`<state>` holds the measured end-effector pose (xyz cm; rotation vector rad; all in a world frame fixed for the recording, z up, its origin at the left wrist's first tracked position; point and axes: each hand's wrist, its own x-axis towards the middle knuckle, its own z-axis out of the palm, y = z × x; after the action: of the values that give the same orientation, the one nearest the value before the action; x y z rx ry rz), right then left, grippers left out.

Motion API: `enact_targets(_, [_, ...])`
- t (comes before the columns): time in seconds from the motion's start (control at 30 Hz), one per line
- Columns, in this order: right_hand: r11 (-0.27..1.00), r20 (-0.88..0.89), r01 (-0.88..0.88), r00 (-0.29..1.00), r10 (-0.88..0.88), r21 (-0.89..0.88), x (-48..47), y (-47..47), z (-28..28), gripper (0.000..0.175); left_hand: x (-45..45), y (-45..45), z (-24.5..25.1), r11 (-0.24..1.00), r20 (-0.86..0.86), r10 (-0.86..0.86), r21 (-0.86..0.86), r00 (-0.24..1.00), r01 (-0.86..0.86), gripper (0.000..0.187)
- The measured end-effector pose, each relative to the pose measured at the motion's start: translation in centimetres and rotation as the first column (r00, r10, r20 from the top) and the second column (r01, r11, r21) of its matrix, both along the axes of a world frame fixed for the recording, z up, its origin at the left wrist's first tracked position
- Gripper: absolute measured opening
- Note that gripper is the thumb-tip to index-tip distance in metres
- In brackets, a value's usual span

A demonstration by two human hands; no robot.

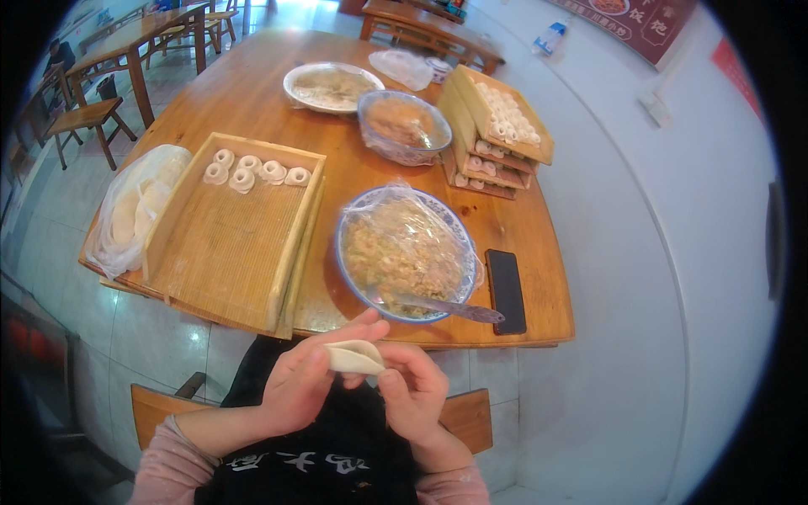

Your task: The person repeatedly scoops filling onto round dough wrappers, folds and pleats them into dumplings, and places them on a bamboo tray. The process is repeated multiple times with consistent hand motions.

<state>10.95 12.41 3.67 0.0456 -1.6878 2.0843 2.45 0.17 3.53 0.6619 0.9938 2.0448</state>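
Note:
Between my fingers, just off the table's front edge, is a dough wrapper (355,358) folded into a half-moon with a gap along its upper side. My left hand (302,375) grips its left end, thumb in front. The right end is pinched by the thumb and fingers of my right hand (413,388). Beyond my hands sits a blue-and-white bowl of minced filling (404,252), partly covered by plastic film. A metal spatula or knife-like spreader (451,307) rests across its near rim. To the left, a slatted wooden tray (227,252) carries several ring-shaped dumplings (243,180) at its far end.
A plastic bag of dough (136,205) lies left of the tray. Farther back are a film-covered bowl (404,123), a white plate (331,85) and stacked dumpling trays (499,136). A phone (506,291) lies at right. A wall (606,252) borders the right side.

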Motion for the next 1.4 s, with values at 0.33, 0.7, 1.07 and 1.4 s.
enact_targets(0.33, [0.881, -0.012, 0.262, 0.96, -0.281, 0.394, 0.5, -0.3, 0.8, 0.011, -0.2, -0.2, -0.3, 0.996, -0.035, -0.083, 0.03, 0.996, 0.084, 0.061])
enact_targets(0.7, [0.8, -0.072, 0.139, 0.99, -0.12, 0.584, -0.6, 1.9, 2.6, 0.015, 0.1, -0.1, -0.9, 0.986, 0.037, -0.087, 0.144, 0.996, 0.081, 0.051])
enact_targets(1.07, [0.676, -0.067, 0.121, 0.992, -0.106, 0.727, -1.0, 2.1, 3.4, 0.015, -0.1, -0.3, -0.8, 0.988, -0.008, -0.115, 0.104, 0.993, 0.115, 0.052])
enact_targets(1.4, [0.564, -0.231, 0.245, 0.968, -0.099, 0.789, -1.5, 2.2, 3.1, 0.011, -1.3, -1.0, 0.0, 0.995, -0.35, 0.058, -0.052, 0.935, -0.081, 0.038])
